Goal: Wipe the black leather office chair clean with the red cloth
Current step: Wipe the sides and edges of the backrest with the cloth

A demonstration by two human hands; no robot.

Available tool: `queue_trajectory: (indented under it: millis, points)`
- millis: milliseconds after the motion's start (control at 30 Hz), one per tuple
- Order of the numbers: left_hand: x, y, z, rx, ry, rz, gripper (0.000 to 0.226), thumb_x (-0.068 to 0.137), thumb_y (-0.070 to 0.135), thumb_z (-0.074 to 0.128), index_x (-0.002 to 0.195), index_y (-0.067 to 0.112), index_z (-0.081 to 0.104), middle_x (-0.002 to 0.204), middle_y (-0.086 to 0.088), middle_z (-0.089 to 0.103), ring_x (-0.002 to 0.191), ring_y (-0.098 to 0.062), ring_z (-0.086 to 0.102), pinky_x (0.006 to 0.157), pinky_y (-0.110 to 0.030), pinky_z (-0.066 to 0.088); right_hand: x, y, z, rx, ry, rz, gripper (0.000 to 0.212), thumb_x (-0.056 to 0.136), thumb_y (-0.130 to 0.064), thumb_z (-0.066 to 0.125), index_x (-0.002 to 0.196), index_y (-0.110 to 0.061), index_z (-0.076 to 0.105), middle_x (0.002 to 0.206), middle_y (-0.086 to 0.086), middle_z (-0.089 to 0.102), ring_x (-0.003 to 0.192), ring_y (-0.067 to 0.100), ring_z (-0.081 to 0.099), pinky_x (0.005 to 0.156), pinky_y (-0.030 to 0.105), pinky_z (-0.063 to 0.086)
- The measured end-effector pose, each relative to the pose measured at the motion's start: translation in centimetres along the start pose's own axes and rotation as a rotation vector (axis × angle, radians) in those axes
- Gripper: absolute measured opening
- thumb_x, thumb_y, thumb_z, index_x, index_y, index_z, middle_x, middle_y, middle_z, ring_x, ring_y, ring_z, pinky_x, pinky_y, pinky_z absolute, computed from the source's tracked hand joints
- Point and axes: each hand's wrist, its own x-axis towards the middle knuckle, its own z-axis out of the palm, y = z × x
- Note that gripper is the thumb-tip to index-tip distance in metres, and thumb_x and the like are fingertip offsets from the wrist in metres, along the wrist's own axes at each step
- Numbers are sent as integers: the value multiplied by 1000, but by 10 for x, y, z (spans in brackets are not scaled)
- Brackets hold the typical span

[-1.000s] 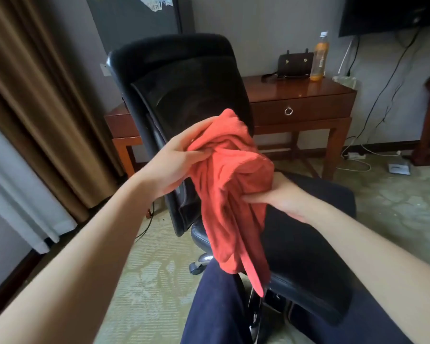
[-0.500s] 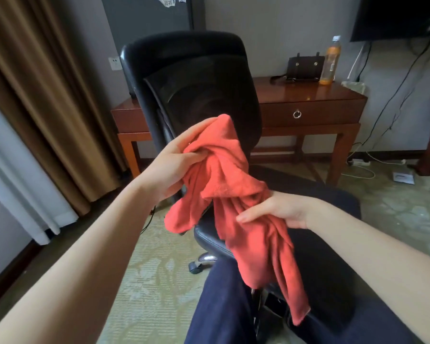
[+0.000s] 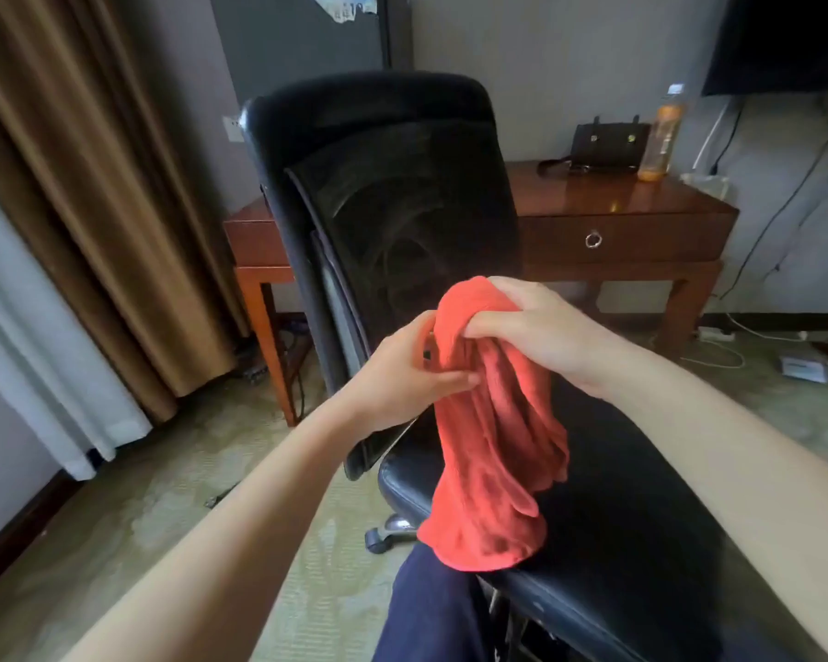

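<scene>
The black leather office chair stands in front of me, its back upright and its seat reaching toward the lower right. Above the seat hangs the red cloth, bunched at the top and draping down to the seat's front edge. My right hand grips the bunched top of the cloth from above. My left hand holds the cloth's left side just below, fingers curled into the fabric.
A wooden desk with a drawer stands behind the chair, carrying a dark bag and an orange drink bottle. Brown curtains hang at the left. Cables and a power strip lie on the carpet at the right.
My right hand rose from the cloth's middle to grip its top. My left hand dropped lower onto the cloth's left side. The cloth now hangs in one bunch.
</scene>
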Motion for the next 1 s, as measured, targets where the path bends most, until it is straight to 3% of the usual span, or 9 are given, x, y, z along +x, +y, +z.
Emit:
queue_trajectory:
  millis: [67,200,300,400,467,567,667,767,1000]
  points:
    - [17,-4,-13,138,160,18,42,77,9,76,109,28,59,93,2,67,83,-16,66,77,-34,56,7,4,-17,-99,-23,-36,31,77,-29,72,108,-29,66,101,-10,69,94,4,64,93,32,49]
    - [47,8,-43,-117,351,45,40,74,-10,66,99,22,68,79,-11,64,69,-16,58,63,-25,49,18,20,-47,-34,-392,31,71,68,-44,80,127,-55,41,121,-31,55,108,-5,59,96,22,46]
    - [74,28,-40,-192,400,112,43,67,-13,56,92,18,71,79,-11,64,70,-17,60,69,-36,54,54,32,-23,126,-185,-188,84,69,-36,71,132,-55,17,116,-55,39,113,-29,37,90,-4,30]
    - [100,41,-53,-106,262,159,49,73,-16,63,104,22,67,91,-3,68,81,-13,64,78,-31,54,97,48,4,416,129,-369,76,71,-33,79,134,-24,37,122,-21,57,112,-12,52,90,4,36]
    - [114,44,-88,167,196,234,49,71,7,74,112,33,63,109,8,67,99,-10,62,89,-27,51,125,53,6,558,239,-392,65,67,-31,83,122,-20,50,110,-15,65,105,-3,59,88,9,41]
    - [138,53,-151,657,541,291,43,72,34,67,115,39,61,113,19,62,105,-6,55,92,-25,44,161,41,-5,628,225,-352,54,65,-18,81,114,-22,58,104,-17,69,101,-1,63,85,10,43]
    - [168,57,-195,1024,697,0,55,87,50,54,136,26,49,132,6,52,125,-22,43,105,-35,32,181,18,-17,678,213,-306,57,63,-21,80,117,-22,59,107,-13,69,101,0,64,85,11,45]
    - [181,58,-209,951,583,-372,61,95,55,40,146,24,33,145,-2,44,134,-25,38,108,-35,30,186,2,-26,754,300,-164,63,55,-36,75,115,-28,58,104,-12,69,95,-2,64,81,12,47]
    - [139,68,-201,880,573,-287,53,98,37,46,148,27,31,142,-2,45,131,-24,40,101,-28,30,150,8,-19,837,420,128,43,77,-31,74,115,-27,54,108,-1,66,98,14,65,91,34,49]
